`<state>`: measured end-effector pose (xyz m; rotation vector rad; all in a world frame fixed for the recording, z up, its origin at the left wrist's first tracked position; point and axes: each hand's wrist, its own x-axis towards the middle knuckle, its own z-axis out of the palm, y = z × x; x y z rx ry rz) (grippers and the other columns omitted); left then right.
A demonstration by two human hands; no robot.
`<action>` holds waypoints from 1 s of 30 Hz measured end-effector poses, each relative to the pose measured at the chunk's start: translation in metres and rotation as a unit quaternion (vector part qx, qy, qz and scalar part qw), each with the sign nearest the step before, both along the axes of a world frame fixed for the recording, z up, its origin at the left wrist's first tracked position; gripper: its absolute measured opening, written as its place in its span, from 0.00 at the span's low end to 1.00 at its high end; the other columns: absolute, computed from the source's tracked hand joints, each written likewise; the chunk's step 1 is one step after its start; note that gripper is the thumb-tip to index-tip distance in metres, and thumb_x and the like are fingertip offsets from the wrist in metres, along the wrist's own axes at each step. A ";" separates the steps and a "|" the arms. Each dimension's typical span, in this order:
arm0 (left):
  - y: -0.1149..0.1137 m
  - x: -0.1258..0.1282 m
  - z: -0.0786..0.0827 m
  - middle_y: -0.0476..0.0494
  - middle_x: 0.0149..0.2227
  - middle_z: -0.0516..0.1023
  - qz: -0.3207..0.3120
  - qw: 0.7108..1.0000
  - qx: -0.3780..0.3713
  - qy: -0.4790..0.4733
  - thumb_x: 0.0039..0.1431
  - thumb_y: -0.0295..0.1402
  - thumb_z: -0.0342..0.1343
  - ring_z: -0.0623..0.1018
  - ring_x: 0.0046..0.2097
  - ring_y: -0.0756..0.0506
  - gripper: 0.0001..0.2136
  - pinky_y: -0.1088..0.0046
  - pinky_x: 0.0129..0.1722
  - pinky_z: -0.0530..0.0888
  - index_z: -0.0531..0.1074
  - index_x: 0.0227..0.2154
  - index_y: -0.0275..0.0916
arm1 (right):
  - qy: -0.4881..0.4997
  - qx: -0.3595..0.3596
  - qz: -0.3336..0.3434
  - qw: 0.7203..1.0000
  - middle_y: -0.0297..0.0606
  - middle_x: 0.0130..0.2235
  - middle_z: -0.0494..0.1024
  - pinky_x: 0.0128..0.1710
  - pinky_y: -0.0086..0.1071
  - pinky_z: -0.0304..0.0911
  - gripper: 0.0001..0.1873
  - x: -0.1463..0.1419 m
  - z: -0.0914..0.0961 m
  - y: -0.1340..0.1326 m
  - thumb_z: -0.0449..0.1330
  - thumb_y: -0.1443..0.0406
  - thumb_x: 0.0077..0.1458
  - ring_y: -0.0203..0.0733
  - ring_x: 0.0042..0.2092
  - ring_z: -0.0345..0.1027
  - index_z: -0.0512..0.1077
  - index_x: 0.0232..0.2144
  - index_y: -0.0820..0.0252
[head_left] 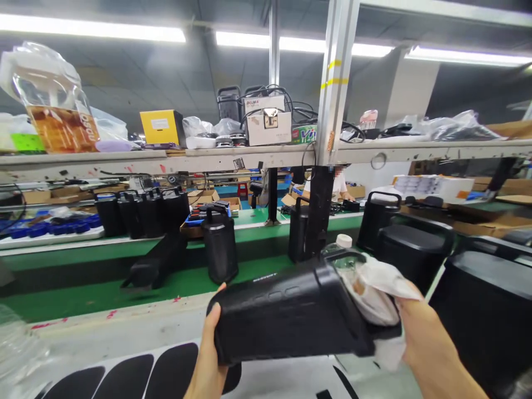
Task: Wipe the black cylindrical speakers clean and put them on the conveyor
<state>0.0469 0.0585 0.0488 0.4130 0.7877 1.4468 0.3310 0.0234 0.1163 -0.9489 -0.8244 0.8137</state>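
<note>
A black portable speaker (pixel 286 321) is held tilted on its side above the bench, its handled end toward the right. My left hand (pixel 210 338) grips its left end, with the thumb along the near edge and a fingertip showing over the top. A crumpled white cloth (pixel 384 280) is in my right hand (pixel 428 335), closed and pressed against the speaker's handled end. Most of that hand's fingers are hidden by the cloth. Behind the handle shows a clear bottle (pixel 344 242) with a white cap. Dark rounded panels (pixel 172 371) lie on a white sheet beneath.
On the green conveyor belt (pixel 257 269) stand a black speaker (pixel 219 244) and, farther left, another lying over. Several large speakers (pixel 486 310) crowd the right. A metal post (pixel 334 83) and a loaded shelf (pixel 208 160) cross ahead. A person (pixel 341 185) sits beyond the belt.
</note>
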 end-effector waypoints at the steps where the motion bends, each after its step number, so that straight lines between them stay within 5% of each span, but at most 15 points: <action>1: 0.000 0.010 -0.005 0.46 0.52 0.80 -0.010 0.999 -0.034 -0.003 0.63 0.40 0.54 0.76 0.58 0.39 0.20 0.58 0.60 0.71 0.70 0.58 0.48 | 0.026 -0.033 0.010 0.999 0.37 0.26 0.77 0.29 0.43 0.72 0.22 -0.006 0.004 0.002 0.70 0.47 0.39 0.50 0.29 0.73 0.76 0.30 0.56; 5: 0.017 0.015 -0.028 0.39 0.50 0.81 -0.057 0.995 -0.082 -0.022 0.63 0.39 0.55 0.79 0.53 0.39 0.17 0.61 0.55 0.75 0.74 0.52 0.39 | 0.063 -0.060 0.062 0.994 0.32 0.17 0.69 0.23 0.40 0.68 0.19 -0.031 0.025 0.013 0.71 0.52 0.29 0.45 0.21 0.67 0.73 0.21 0.55; 11: 0.046 -0.022 -0.052 0.37 0.53 0.78 0.010 0.999 -0.038 -0.029 0.66 0.33 0.49 0.81 0.49 0.41 0.15 0.64 0.45 0.79 0.72 0.52 0.40 | -0.158 0.035 -0.008 0.987 0.30 0.18 0.64 0.18 0.29 0.54 0.15 -0.074 0.041 0.075 0.59 0.54 0.48 0.34 0.19 0.56 0.67 0.21 0.59; 15: 0.051 -0.035 -0.052 0.34 0.48 0.79 0.039 0.996 -0.058 -0.053 0.65 0.29 0.49 0.83 0.41 0.42 0.12 0.68 0.37 0.80 0.73 0.46 0.34 | -0.282 0.049 -0.010 0.958 0.34 0.28 0.72 0.25 0.30 0.61 0.12 -0.108 0.021 0.149 0.56 0.58 0.58 0.36 0.27 0.64 0.72 0.34 0.62; 18: 0.052 -0.038 -0.047 0.36 0.44 0.80 0.047 0.995 -0.057 -0.069 0.64 0.28 0.49 0.82 0.35 0.45 0.10 0.71 0.32 0.78 0.74 0.43 0.34 | -0.409 0.036 0.041 0.911 0.38 0.40 0.76 0.39 0.36 0.69 0.13 -0.123 -0.005 0.195 0.59 0.59 0.61 0.39 0.39 0.71 0.72 0.42 0.63; 23: 0.049 -0.036 -0.043 0.37 0.38 0.80 0.033 0.994 -0.068 -0.083 0.64 0.27 0.49 0.80 0.30 0.47 0.09 0.72 0.27 0.76 0.73 0.42 0.33 | -0.564 -0.028 0.093 0.820 0.42 0.50 0.74 0.45 0.41 0.71 0.17 -0.127 -0.036 0.223 0.59 0.58 0.63 0.43 0.46 0.72 0.70 0.51 0.61; 26: 0.046 -0.034 -0.042 0.38 0.37 0.80 0.022 0.994 -0.070 -0.086 0.63 0.27 0.50 0.79 0.29 0.47 0.08 0.72 0.27 0.76 0.73 0.41 0.33 | -0.608 -0.049 0.043 0.792 0.42 0.51 0.73 0.46 0.43 0.70 0.18 -0.120 -0.017 0.230 0.60 0.58 0.62 0.45 0.48 0.71 0.70 0.51 0.60; 30: 0.043 -0.033 -0.039 0.39 0.35 0.79 0.009 0.994 -0.066 -0.092 0.63 0.27 0.51 0.78 0.28 0.48 0.07 0.73 0.28 0.76 0.73 0.39 0.32 | -0.623 -0.062 -0.088 0.775 0.47 0.55 0.71 0.51 0.47 0.68 0.21 -0.095 0.052 0.252 0.60 0.59 0.62 0.48 0.52 0.69 0.68 0.53 0.63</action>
